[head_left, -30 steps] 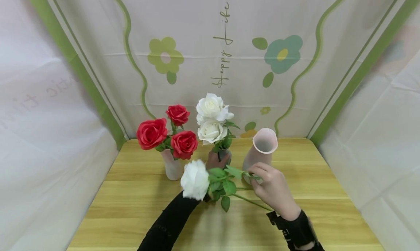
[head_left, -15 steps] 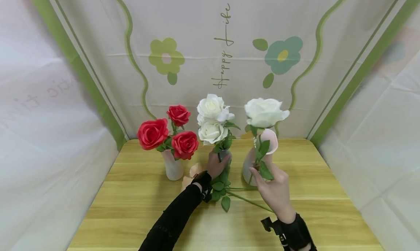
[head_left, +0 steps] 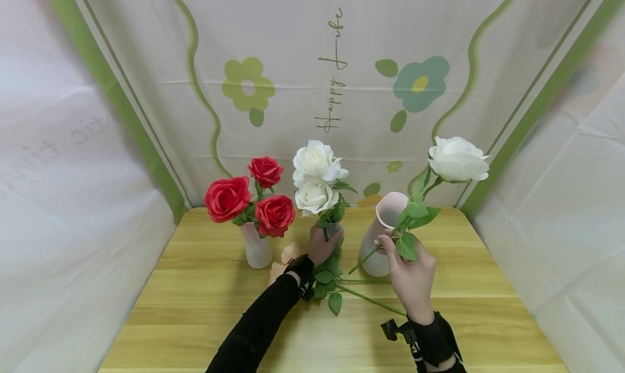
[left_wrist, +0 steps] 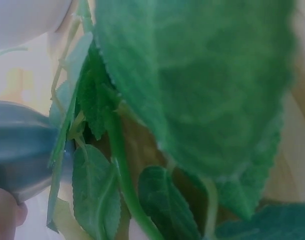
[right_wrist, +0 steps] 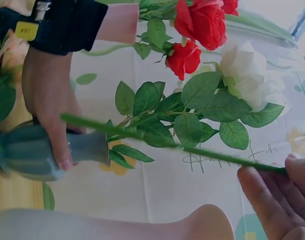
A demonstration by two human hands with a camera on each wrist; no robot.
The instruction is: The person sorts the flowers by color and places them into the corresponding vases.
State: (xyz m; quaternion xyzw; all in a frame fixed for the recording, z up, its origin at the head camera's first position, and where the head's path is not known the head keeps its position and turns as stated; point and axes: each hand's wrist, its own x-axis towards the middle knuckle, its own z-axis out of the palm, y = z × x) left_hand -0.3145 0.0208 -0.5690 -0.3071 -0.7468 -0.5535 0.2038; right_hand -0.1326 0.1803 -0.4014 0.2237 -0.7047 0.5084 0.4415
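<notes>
My left hand grips the neck of a blue-grey vase that bears two white roses. My right hand pinches the stem of another white rose between thumb and fingers. That rose leans to the right, bloom up, and its bare lower stem slants down to the left across the front of a tall pinkish-white vase. The open mouth of this vase is just behind my right fingers. Big green leaves fill most of the left wrist view.
Three red roses stand in a small white vase at the left. Peach-coloured flowers with leafy stems lie on the wooden table, partly hidden under my left forearm. A printed cloth hangs behind.
The white rose in my right hand has swung from lying sideways over my left wrist to upright, then over to the right. My left hand keeps its hold on the blue-grey vase.
</notes>
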